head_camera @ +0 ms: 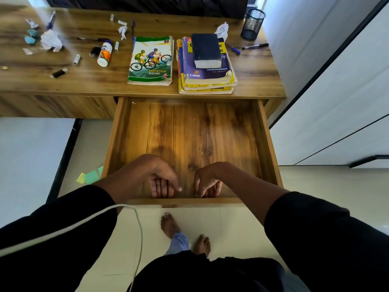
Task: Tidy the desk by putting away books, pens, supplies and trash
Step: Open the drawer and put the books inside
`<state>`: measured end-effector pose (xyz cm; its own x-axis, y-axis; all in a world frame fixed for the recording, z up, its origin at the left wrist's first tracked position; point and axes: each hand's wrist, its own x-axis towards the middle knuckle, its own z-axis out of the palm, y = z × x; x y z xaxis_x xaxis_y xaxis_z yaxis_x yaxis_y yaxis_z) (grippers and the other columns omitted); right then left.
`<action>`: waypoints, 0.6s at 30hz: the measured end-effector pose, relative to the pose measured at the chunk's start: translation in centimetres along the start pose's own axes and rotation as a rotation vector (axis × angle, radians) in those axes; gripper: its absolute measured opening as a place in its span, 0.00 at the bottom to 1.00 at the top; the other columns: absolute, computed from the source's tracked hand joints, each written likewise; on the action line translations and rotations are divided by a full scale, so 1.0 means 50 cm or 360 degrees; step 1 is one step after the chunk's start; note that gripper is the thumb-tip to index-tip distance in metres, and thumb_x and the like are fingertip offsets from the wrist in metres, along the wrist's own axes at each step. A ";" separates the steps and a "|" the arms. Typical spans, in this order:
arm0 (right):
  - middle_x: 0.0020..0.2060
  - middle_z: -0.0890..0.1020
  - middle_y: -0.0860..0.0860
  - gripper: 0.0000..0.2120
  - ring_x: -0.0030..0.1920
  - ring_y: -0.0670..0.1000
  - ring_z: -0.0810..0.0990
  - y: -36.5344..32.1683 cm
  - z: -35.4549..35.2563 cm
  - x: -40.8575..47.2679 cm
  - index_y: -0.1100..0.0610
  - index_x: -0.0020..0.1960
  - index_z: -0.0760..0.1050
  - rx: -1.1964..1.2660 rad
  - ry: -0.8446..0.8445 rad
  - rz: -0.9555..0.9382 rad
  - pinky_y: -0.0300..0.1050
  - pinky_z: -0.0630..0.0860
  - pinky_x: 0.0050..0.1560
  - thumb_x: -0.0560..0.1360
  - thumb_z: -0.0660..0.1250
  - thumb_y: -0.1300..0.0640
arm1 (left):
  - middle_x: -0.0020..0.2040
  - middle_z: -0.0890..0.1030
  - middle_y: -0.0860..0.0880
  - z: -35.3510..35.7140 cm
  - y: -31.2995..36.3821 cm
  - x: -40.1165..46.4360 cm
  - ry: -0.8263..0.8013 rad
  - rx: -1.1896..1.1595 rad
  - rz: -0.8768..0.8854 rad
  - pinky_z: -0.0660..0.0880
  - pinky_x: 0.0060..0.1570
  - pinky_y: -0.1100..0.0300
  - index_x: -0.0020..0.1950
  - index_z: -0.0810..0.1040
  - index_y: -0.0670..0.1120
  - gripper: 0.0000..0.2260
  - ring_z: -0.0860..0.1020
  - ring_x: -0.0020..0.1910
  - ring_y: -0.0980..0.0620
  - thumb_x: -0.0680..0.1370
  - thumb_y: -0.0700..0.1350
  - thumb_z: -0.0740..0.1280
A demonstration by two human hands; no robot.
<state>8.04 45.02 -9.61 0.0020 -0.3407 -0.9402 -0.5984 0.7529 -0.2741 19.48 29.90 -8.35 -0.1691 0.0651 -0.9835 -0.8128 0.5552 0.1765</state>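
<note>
The wooden drawer (265, 144) under the desk stands pulled far out, and nothing lies in it. Both my hands reach into its near end. My left hand (160, 180) and my right hand (207, 183) bend down at the wrist, fingers pointing down against the inner face of the drawer front (185, 201). Neither holds anything. On the desk (63, 81) lie a Mountain Biking book (150, 61), a stack of books (207, 68) topped by a thick dark book (205, 49), pens (254, 46), a glue bottle (104, 54) and crumpled paper (51, 40).
A black mesh pen cup (252, 24) stands at the desk's back right. Small erasers, caps and paper scraps litter the left of the desk. Sticky notes (89, 177) lie on the floor left of the drawer. White cupboard doors (336, 102) close off the right.
</note>
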 end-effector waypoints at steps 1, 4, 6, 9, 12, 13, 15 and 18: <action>0.56 0.84 0.58 0.16 0.54 0.57 0.85 0.000 0.002 -0.008 0.60 0.64 0.79 -0.0018 0.0035 -0.0017 0.45 0.85 0.43 0.78 0.71 0.56 | 0.48 0.85 0.42 0.006 0.002 -0.005 0.0051 0.0005 0.0008 0.83 0.53 0.49 0.55 0.85 0.41 0.17 0.84 0.44 0.46 0.79 0.55 0.72; 0.57 0.83 0.55 0.16 0.55 0.56 0.83 0.001 0.014 -0.028 0.57 0.65 0.79 -0.0035 0.0155 -0.0073 0.45 0.85 0.45 0.78 0.72 0.56 | 0.51 0.83 0.41 0.022 0.007 -0.011 0.0147 0.0042 -0.0012 0.83 0.54 0.50 0.56 0.84 0.41 0.18 0.83 0.46 0.46 0.78 0.56 0.72; 0.58 0.80 0.54 0.18 0.55 0.55 0.81 0.001 0.023 -0.037 0.56 0.67 0.78 -0.0032 0.0222 -0.0104 0.44 0.84 0.42 0.78 0.72 0.56 | 0.51 0.83 0.43 0.032 0.007 -0.014 0.0174 0.0067 -0.0028 0.83 0.54 0.51 0.54 0.83 0.43 0.17 0.82 0.48 0.46 0.78 0.57 0.72; 0.57 0.79 0.54 0.21 0.52 0.54 0.81 0.000 0.028 -0.043 0.54 0.69 0.75 -0.0018 0.0272 -0.0131 0.43 0.83 0.38 0.78 0.73 0.56 | 0.52 0.82 0.45 0.044 0.002 -0.024 0.0207 0.0085 -0.0024 0.81 0.57 0.51 0.56 0.82 0.45 0.18 0.80 0.52 0.46 0.80 0.59 0.69; 0.54 0.81 0.54 0.21 0.49 0.52 0.83 0.010 0.022 -0.043 0.57 0.69 0.74 0.0077 0.0290 -0.0146 0.44 0.83 0.41 0.78 0.73 0.56 | 0.55 0.81 0.46 0.046 -0.009 -0.023 0.0257 0.0036 -0.0041 0.81 0.53 0.53 0.56 0.81 0.47 0.18 0.80 0.53 0.47 0.82 0.61 0.64; 0.53 0.83 0.54 0.18 0.49 0.52 0.84 0.014 0.017 -0.043 0.58 0.67 0.76 0.0105 0.0275 -0.0149 0.44 0.84 0.42 0.79 0.71 0.56 | 0.56 0.82 0.46 0.043 -0.013 -0.024 0.0291 0.0001 -0.0046 0.82 0.51 0.53 0.55 0.81 0.47 0.18 0.80 0.52 0.48 0.82 0.60 0.64; 0.50 0.84 0.55 0.12 0.49 0.54 0.85 0.025 0.003 -0.044 0.57 0.63 0.79 0.0211 0.0317 -0.0191 0.47 0.84 0.45 0.81 0.68 0.56 | 0.55 0.84 0.46 0.032 -0.016 -0.032 0.0450 0.0007 0.0019 0.83 0.52 0.52 0.55 0.80 0.46 0.17 0.83 0.49 0.48 0.82 0.59 0.64; 0.48 0.85 0.55 0.03 0.46 0.53 0.86 0.047 -0.050 -0.049 0.53 0.52 0.79 0.0406 0.0611 -0.0301 0.48 0.84 0.45 0.80 0.68 0.55 | 0.48 0.86 0.48 -0.012 -0.011 -0.055 0.0849 0.0030 0.0235 0.84 0.50 0.53 0.52 0.82 0.47 0.13 0.85 0.47 0.50 0.81 0.56 0.67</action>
<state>4.63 46.20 -7.42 -0.2324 -0.6312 -0.7400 -0.4006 0.7554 -0.5185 20.07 28.92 -5.74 -0.5435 -0.2830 -0.7903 -0.7496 0.5873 0.3052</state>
